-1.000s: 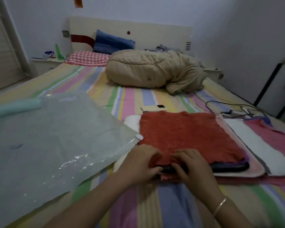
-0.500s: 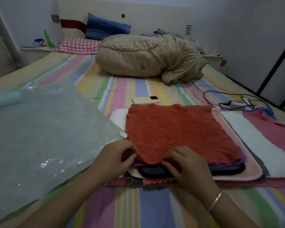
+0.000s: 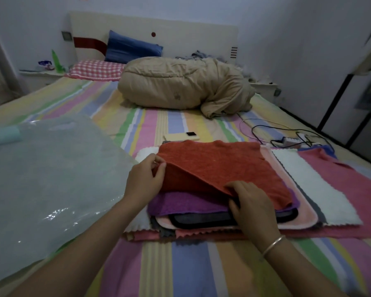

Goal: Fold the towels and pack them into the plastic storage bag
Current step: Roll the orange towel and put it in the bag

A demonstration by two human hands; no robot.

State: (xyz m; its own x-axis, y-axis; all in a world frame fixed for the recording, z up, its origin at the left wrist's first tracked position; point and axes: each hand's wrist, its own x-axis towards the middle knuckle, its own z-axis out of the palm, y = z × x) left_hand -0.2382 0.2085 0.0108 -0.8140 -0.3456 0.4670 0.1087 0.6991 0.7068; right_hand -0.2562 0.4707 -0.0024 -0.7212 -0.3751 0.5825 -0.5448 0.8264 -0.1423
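My left hand and right hand both pinched the red towel's near edge above the stack. An uneven lift could drag the purple towel askew.

Head-worn camera looks forward and down, close over the bed.

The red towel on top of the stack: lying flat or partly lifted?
Partly lifted: both the left hand and right hand pinch the red towel, exposing the purple towel.
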